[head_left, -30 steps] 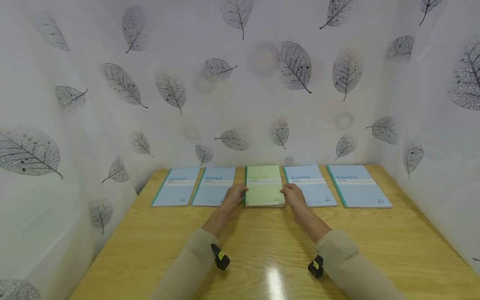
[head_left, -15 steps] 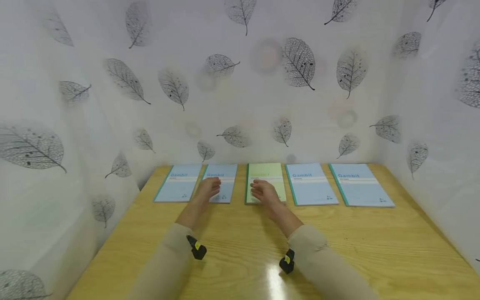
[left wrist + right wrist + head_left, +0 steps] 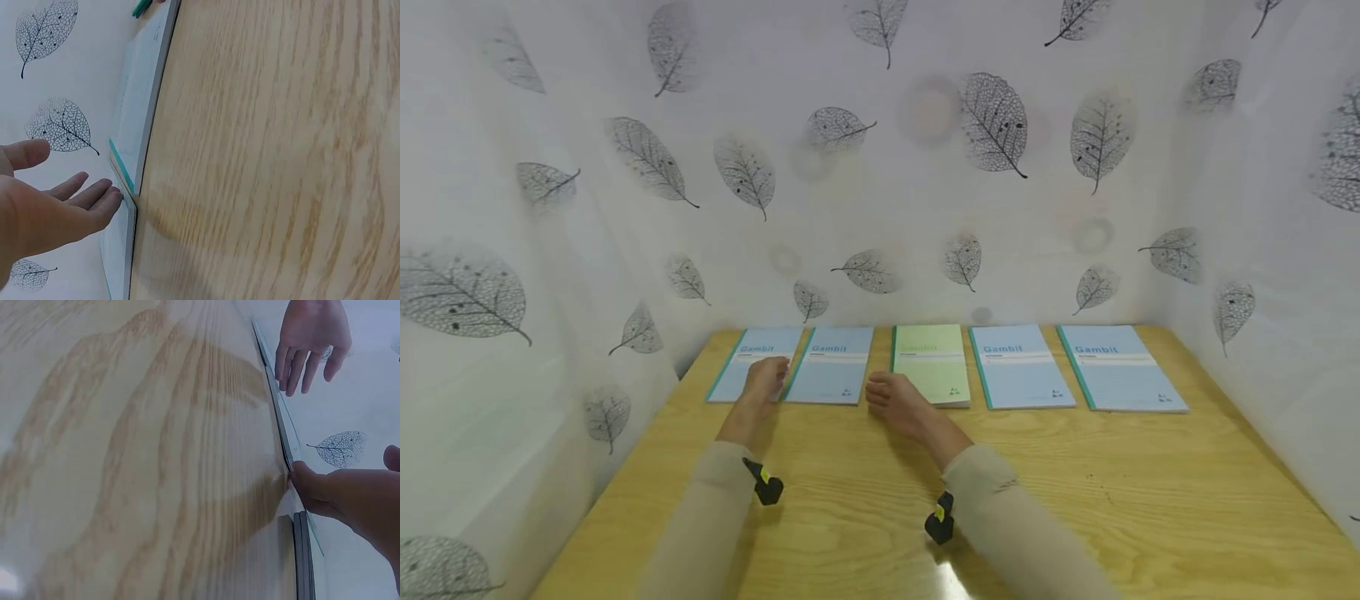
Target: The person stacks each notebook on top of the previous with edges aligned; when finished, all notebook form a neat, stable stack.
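Observation:
Above the right edge of the leftmost blue notebook (image 3: pixel 730 383) is my left hand (image 3: pixel 766 379), its fingers extended and holding nothing in the left wrist view. Just right of it lies a second blue notebook (image 3: pixel 831 367). My right hand (image 3: pixel 901 404) is at the near end of the gap between that notebook and the green notebook (image 3: pixel 932 367), covering the green one's near left corner. Its fingers point left, loosely bent, with nothing in them. In the right wrist view the right fingertips (image 3: pixel 303 475) look close to the second notebook's edge; contact cannot be told.
Two more blue notebooks, one (image 3: pixel 1022 371) right of the green one and another (image 3: pixel 1123 371) at the far right, complete the row. All lie on a wooden table (image 3: pixel 1112 500). A white leaf-patterned curtain (image 3: pixel 880 208) hangs behind and on both sides.
Both hands have let go of the green notebook's sides and moved left. The left hand has passed over the second blue notebook, while the right has crossed in front of the green one. The notebooks stay put.

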`<action>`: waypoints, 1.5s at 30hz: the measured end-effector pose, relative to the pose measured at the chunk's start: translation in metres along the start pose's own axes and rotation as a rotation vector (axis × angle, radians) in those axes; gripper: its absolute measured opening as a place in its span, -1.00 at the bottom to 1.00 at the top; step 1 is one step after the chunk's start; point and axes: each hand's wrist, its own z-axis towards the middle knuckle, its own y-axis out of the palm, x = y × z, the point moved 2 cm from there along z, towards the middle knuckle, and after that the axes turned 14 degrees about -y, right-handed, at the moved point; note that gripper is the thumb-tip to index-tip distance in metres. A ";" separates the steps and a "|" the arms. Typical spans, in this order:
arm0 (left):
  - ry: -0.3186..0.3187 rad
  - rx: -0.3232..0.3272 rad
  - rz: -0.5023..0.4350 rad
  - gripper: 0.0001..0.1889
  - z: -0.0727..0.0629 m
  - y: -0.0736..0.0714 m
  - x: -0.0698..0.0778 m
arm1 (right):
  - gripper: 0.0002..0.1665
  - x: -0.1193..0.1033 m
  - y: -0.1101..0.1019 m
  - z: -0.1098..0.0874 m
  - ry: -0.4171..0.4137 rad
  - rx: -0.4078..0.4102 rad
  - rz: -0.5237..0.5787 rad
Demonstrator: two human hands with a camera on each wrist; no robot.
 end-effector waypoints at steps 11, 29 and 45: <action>-0.012 0.097 0.074 -0.37 0.001 -0.008 0.000 | -0.25 0.010 0.010 -0.001 0.002 -0.025 0.035; -0.065 0.012 0.042 -0.37 -0.003 -0.002 0.006 | -0.27 0.014 0.015 -0.002 -0.004 -0.023 0.012; 0.080 -0.058 0.138 -0.43 -0.008 -0.007 0.002 | -0.34 0.014 0.010 -0.005 -0.039 -0.032 -0.022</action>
